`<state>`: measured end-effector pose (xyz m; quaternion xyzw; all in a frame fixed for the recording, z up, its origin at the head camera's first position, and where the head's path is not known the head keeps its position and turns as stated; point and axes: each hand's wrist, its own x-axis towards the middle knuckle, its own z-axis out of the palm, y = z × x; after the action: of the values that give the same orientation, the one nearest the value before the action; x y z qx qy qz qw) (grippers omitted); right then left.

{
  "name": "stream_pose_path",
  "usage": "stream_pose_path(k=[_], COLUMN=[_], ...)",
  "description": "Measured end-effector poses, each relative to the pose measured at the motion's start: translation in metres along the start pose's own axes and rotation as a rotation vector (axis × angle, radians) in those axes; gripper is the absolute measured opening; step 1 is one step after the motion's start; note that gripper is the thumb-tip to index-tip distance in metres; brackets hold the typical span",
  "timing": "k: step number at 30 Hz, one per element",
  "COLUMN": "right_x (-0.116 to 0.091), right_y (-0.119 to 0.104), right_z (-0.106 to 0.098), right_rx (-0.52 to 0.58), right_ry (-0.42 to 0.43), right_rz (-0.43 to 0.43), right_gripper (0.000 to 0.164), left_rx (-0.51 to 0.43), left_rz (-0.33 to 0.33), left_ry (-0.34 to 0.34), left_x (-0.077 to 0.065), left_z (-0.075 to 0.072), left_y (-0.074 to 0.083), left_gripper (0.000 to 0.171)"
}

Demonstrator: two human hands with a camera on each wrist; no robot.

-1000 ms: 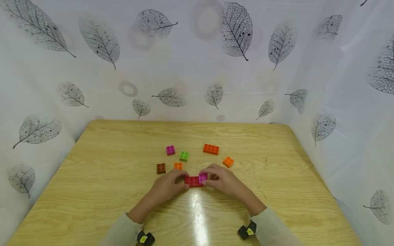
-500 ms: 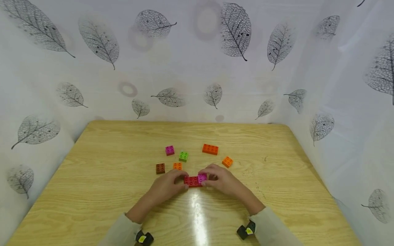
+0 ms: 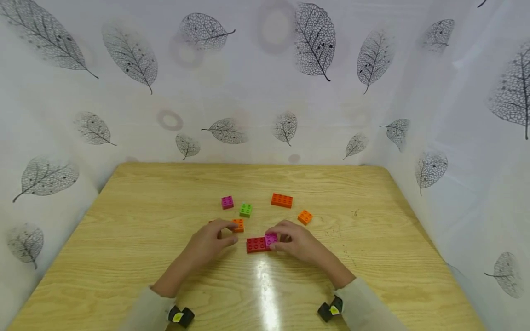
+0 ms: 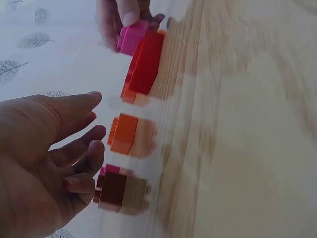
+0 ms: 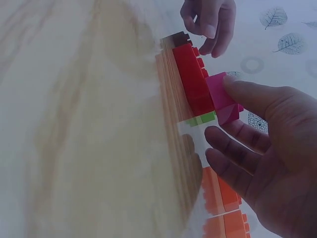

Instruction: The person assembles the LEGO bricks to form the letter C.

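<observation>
Here, the left hand's grip [image 3: 207,242] hung wide near an orange brick [image 3: 239,225], a red brick [image 3: 255,245] lay on the tabletop [image 3: 124,257] between the hands, a pink brick [image 3: 270,238] sat atop its right end, pinched by the right hand's grip [image 3: 298,241].

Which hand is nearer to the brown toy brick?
Left: the left hand is close to the brown toy brick; the right hand is farther right, pinching a pink toy brick.

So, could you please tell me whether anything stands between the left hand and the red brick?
Nothing visible does: only bare table shows between the left hand and the red brick. The nearer orange brick sits farther back, out of that line.
</observation>
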<state>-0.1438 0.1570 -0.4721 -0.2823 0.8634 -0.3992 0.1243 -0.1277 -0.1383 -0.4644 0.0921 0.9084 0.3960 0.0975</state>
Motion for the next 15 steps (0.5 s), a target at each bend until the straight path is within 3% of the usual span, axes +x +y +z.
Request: stream_pose_path(k=[7, 15], right_x=[-0.001, -0.001], right_y=[0.000, 0.000], right_z=[-0.001, -0.001], right_rx=[0.000, 0.001], right_ry=[0.004, -0.003], right_rz=[-0.001, -0.002], right_gripper=[0.034, 0.036], left_rx=[-0.014, -0.017], left_rz=[0.041, 0.005], left_ry=[0.032, 0.041], left_x=[0.003, 0.008], left_z=[-0.017, -0.033], left_y=[-0.019, -0.036], left_gripper=[0.035, 0.040])
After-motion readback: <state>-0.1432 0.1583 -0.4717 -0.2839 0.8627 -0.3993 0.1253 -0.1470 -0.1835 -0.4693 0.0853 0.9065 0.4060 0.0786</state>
